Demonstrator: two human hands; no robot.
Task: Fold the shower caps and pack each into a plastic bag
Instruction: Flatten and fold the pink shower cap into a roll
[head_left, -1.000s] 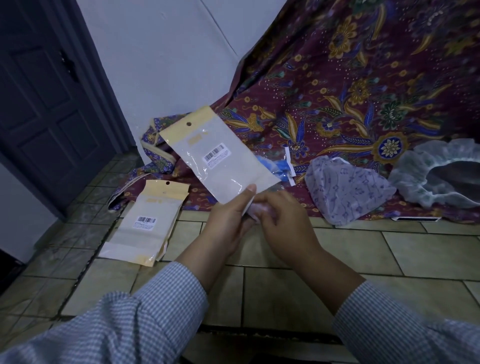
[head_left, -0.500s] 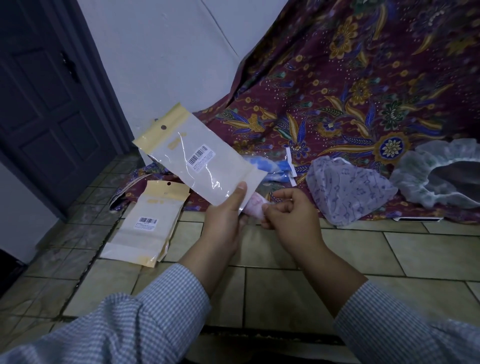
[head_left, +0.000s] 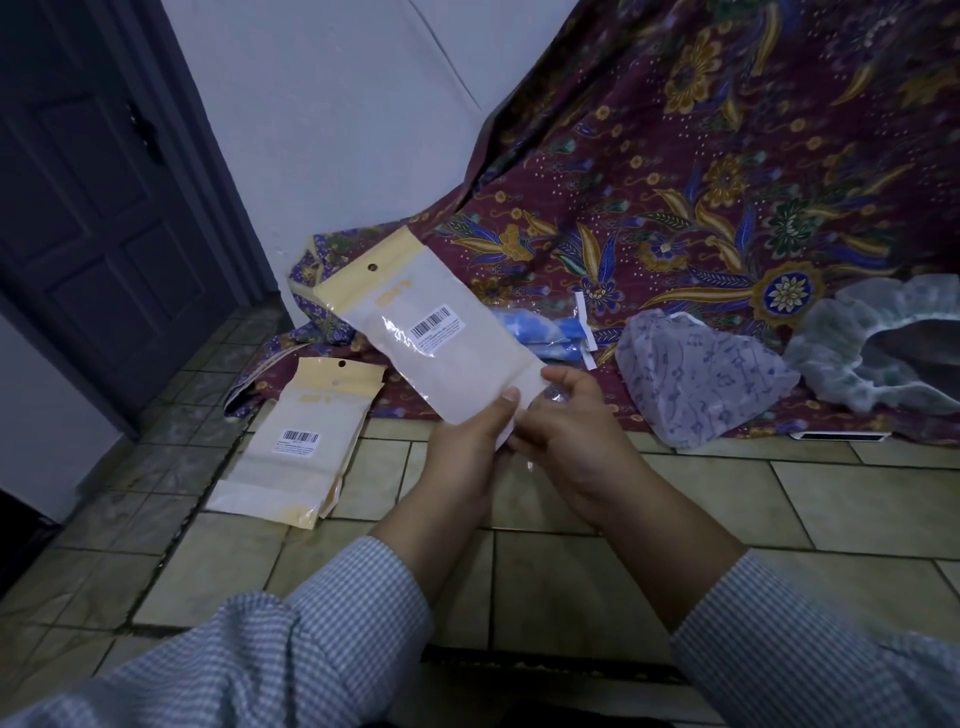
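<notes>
**Hands and plastic bag over tiled floor**

Plastic bag: clear front, pale yellow header strip with a punched hole, barcode sticker near the middle. Held up off the floor, tilted, header toward the upper left, lower end down at the hands.

Left hand: grips the lower end of the bag, thumb laid flat on its front face, other fingers behind it and out of sight.

Right hand: at the same lower corner of the bag, fingers curled in against it and touching the left hand. Grasp appears to be a pinch on the bag's edge, though what sits between the fingertips is hidden.

Stack of bags: same pale yellow headers and barcode label, lying flat on the tiled floor to the left of the hands.

Patterned cloth: maroon with gold and blue flowers, draped down behind the work area and spread onto the floor.

Blue packet: lies on the cloth just behind the held bag, partly covered by it.

Folded shower cap: pale with small blue print, lying in a heap on the cloth to the right of the hands.

Open shower cap: pale, frilled rim, further right on the cloth, beside the folded one.

Sleeves: fine blue check, at the near edge.

Door: dark, panelled, at the far left.
</notes>
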